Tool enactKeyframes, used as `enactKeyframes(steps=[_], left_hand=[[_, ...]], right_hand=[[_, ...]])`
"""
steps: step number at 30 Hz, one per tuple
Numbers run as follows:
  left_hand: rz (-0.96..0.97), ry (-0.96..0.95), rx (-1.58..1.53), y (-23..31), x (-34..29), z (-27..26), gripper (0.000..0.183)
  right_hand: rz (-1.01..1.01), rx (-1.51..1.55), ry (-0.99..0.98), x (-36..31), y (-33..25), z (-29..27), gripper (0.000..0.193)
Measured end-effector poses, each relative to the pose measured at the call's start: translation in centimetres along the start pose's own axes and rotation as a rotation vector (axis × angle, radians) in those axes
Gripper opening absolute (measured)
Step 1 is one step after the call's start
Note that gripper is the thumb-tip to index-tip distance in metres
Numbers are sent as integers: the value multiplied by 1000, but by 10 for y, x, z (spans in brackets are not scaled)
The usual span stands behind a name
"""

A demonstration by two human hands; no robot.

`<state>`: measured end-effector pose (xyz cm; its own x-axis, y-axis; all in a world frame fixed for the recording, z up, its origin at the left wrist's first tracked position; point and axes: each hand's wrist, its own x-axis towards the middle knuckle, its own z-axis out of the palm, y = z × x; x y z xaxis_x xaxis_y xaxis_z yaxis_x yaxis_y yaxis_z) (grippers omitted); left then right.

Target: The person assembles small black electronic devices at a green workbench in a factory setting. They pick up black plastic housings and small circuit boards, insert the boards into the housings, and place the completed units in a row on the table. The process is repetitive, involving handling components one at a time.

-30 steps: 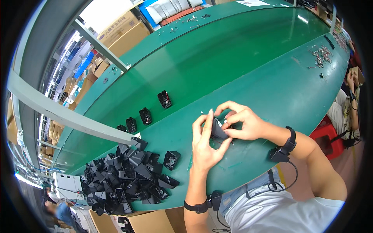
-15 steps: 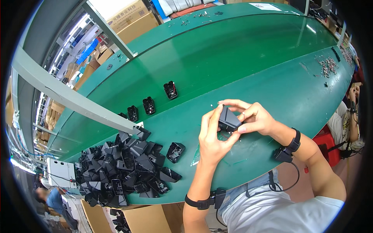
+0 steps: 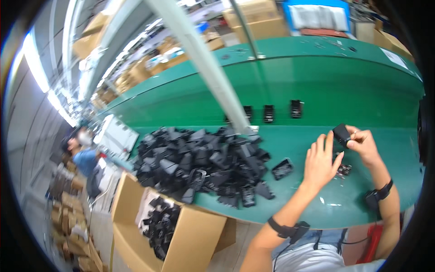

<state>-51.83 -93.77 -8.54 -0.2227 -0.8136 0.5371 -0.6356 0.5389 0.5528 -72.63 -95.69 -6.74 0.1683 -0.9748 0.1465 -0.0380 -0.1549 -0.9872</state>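
Between the thumb and fingers of my right hand (image 3: 364, 144) is a black angular plastic housing (image 3: 341, 134), held above the green bench. My left hand (image 3: 319, 162) is beside it, its fingers stretched out and apart. Its fingertips come close to the housing, and I cannot tell whether they touch. Small metal parts (image 3: 344, 170) lie on the bench just below the hands. To the left of my left hand, a single open black housing (image 3: 282, 169) rests apart from a large heap of black housings (image 3: 199, 158).
On the lower green strip behind the bench stand several open black housings (image 3: 296, 109). A grey metal post (image 3: 213, 75) rises behind the heap. A cardboard box (image 3: 199, 235) of black parts is below the bench edge. Far left, a person (image 3: 86, 158) is near a white metal box (image 3: 117, 138).
The view has swung left, bringing the heap and the cardboard box further in. My left hand has opened away from the housing, which stays in my right hand.
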Motion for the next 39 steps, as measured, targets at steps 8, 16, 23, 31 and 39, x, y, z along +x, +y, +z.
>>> enactKeyframes(steps=[8, 16, 23, 31, 39], left_hand=[[-236, -208, 326, -24, -15, 6, 53], [-276, -281, 369, -20, -10, 1, 53], [-310, -325, 351, -21, -5, -11, 63], [-458, -689, 430, -27, -8, -54, 60], [-316, -444, 432, -46, -2, -35, 38]], right_hand=[[-319, -1158, -29, 162, 55, 29, 27], [-252, -1207, -42, 173, 61, 47, 30], [-409, -1041, 115, 138, 57, 38, 43], [-139, -996, -174, -19, 15, 25, 52], [-159, -763, -140, -12, 27, 21, 22]])
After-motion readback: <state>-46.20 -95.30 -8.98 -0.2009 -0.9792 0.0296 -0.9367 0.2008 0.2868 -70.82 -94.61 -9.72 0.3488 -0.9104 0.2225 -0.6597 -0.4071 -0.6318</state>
